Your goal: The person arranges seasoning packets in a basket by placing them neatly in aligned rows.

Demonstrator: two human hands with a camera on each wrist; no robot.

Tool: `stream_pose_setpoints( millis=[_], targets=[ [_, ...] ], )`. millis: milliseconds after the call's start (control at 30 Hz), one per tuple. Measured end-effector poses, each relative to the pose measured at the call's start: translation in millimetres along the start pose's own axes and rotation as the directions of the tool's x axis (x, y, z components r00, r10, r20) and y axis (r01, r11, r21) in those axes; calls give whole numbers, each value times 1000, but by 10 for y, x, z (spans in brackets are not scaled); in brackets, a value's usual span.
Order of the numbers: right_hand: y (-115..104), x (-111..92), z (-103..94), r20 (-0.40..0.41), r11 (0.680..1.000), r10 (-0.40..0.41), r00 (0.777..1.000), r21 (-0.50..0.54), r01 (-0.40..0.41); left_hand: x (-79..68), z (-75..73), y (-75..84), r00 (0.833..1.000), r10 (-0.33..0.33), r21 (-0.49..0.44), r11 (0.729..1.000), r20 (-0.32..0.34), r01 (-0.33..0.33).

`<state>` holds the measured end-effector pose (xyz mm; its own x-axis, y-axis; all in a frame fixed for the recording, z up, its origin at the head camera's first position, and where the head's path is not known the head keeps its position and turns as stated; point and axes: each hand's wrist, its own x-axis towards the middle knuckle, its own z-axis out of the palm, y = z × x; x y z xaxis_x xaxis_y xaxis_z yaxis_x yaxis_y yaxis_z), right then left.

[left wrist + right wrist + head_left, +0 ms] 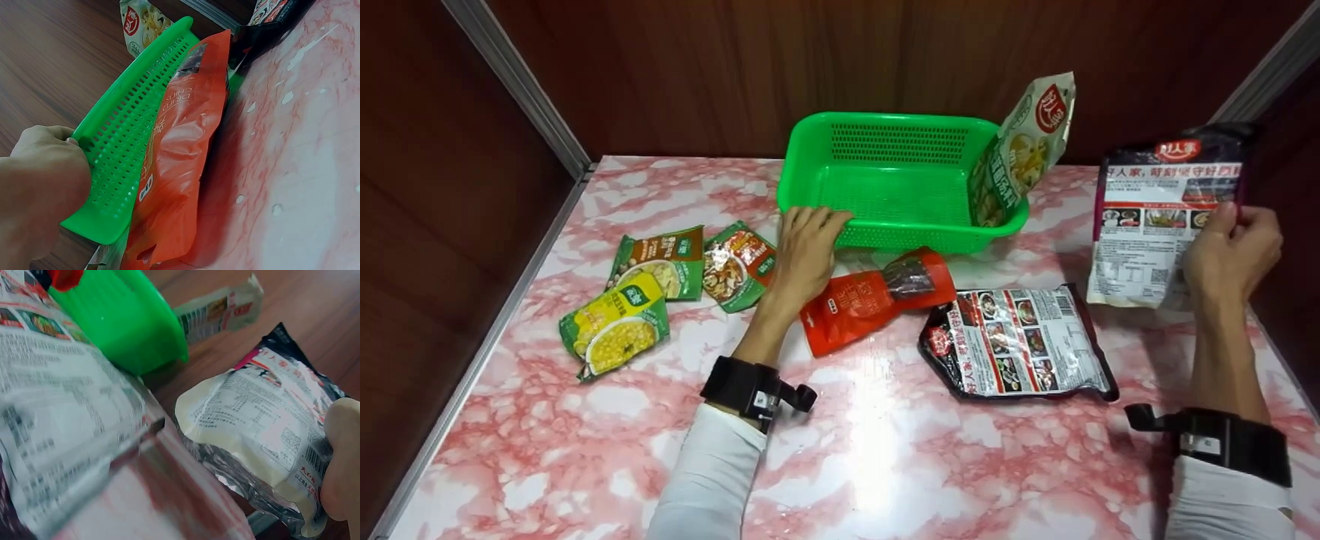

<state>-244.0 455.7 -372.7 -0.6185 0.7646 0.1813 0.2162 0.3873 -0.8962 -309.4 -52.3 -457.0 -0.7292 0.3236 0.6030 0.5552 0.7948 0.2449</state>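
My left hand [810,251] grips the near rim of a green plastic basket [885,234] at its left end, fingers curled over the edge. In the left wrist view that hand [53,180] holds the basket's rim [84,126]. At the right, my right hand [1234,251] pinches the side edge of a black and white seasoning pouch [1147,247], thumb on the printed face. The pouch [264,422] hangs raised in the right wrist view. A tall pale seasoning pouch [1024,150] leans upright inside the basket's right end.
A red dried-food pouch [855,300] lies before the basket. Right of it rests another black and white pouch [1020,341]. On the left lie a yellow-green soup packet [619,330], a brown-green packet [679,262] and a red-green packet [735,270]. Wooden panels [735,67] enclose the marbled table [810,465].
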Motion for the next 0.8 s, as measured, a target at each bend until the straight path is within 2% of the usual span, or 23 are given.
stream_pose_setpoints(
  millis=[133, 267, 433, 533, 633, 800],
  targets=[
    [-208, -148, 18, -50, 994, -44, 998, 102, 49, -19, 9, 0, 1000, 3, -1, 1000, -9, -3],
    [-424, -311, 6, -121, 973, -83, 989, 205, 106, -18, 11, 5, 1000, 8, 16, 1000, -13, -8],
    [-633, -496, -27, -167, 918, -100, 981, 365, 156, -11, 20, 3, 1000, 11, 36, 999, -14, -10],
    [-720, -600, -31, -188, 863, -112, 976, 469, 190, -9, 25, 0, 1000, 12, 39, 999, -17, -11],
    [-797, -720, -27, -215, 792, -129, 968, 565, 232, -10, 28, -3, 1000, 13, 35, 999, -17, -13],
    [-947, -958, -22, -252, 645, -134, 958, 712, 277, -13, 18, -5, 1000, 9, 27, 1000, 0, -9]
  ],
)
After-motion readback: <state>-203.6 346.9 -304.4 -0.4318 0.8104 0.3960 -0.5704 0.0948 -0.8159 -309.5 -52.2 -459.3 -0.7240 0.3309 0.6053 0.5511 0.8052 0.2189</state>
